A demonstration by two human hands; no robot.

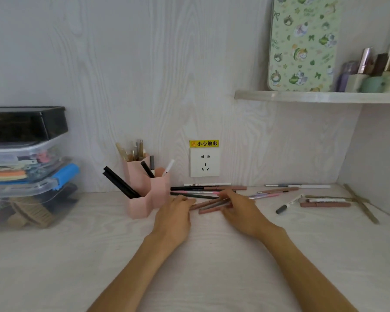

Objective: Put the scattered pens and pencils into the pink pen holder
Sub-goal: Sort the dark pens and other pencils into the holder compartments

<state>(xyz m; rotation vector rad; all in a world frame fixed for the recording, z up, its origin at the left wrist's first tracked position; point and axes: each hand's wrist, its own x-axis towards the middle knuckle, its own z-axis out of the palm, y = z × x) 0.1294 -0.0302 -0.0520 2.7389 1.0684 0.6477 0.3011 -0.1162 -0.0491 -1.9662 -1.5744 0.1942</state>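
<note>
You're gathering a few brownish pencils (pixel 208 204) between both hands on the desk (pixel 212 255), right hand (pixel 236 210) pinching their ends, left hand (pixel 175 216) curled steadying the other ends, likely bundling them for the pink pen holder (pixel 148 192) just beside your left.

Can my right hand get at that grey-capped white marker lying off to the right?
Probably yes. The right hand is busy gathering a bundle of pencils, but the marker lies alone on bare desk just beyond, with nothing between them.
</note>
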